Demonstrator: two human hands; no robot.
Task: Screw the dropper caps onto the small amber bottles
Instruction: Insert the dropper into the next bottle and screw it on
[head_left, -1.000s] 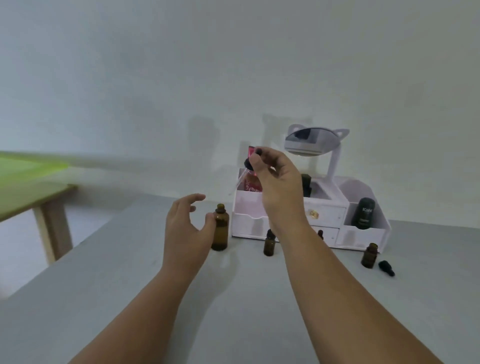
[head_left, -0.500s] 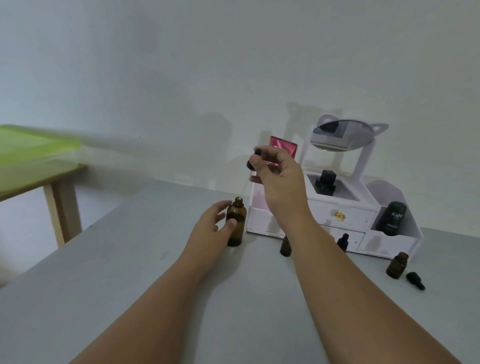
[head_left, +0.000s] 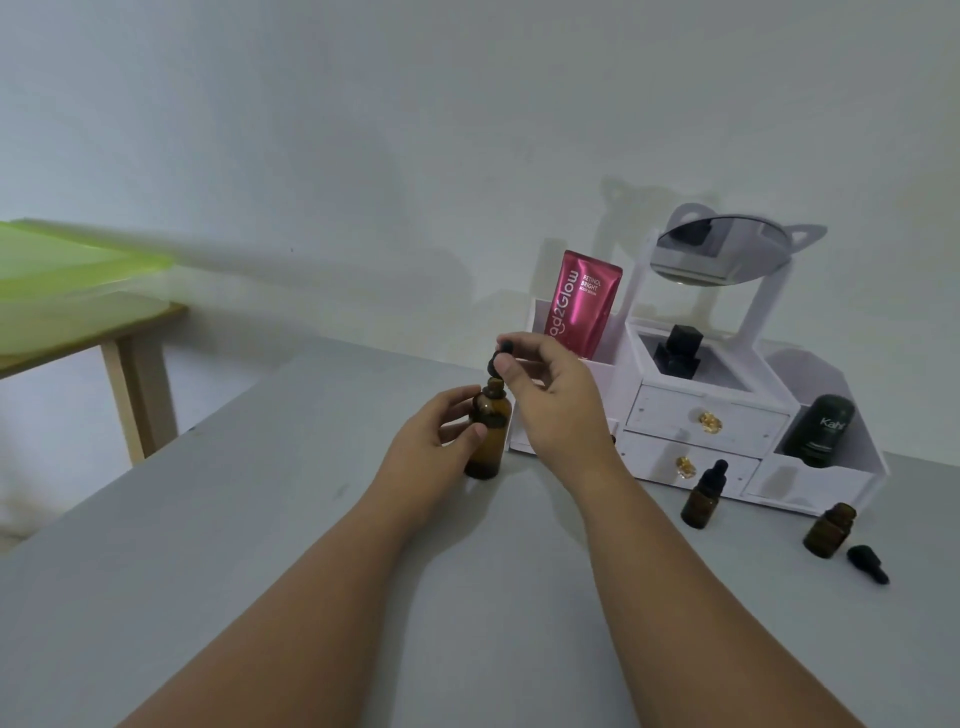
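Observation:
An amber bottle (head_left: 488, 441) stands upright on the grey table (head_left: 260, 545), and my left hand (head_left: 436, 441) grips its side with thumb and fingers. My right hand (head_left: 550, 389) pinches a black dropper cap (head_left: 496, 358) directly above the bottle's open neck, its lower end at the mouth. Further right stands a small amber bottle with a dropper cap on it (head_left: 702, 493). An uncapped small amber bottle (head_left: 827, 530) stands beside a loose black dropper cap (head_left: 868, 562) lying on the table.
A white cosmetic organiser (head_left: 701, 415) with drawers and a tilted mirror (head_left: 722, 254) stands at the back right, holding a pink tube (head_left: 582, 306) and a dark Kahf bottle (head_left: 818, 431). A wooden table with a green cover (head_left: 67, 280) is at the left.
My right hand has come down with the dropper cap from high above to the neck of the bottle. My left hand has closed round the bottle's side.

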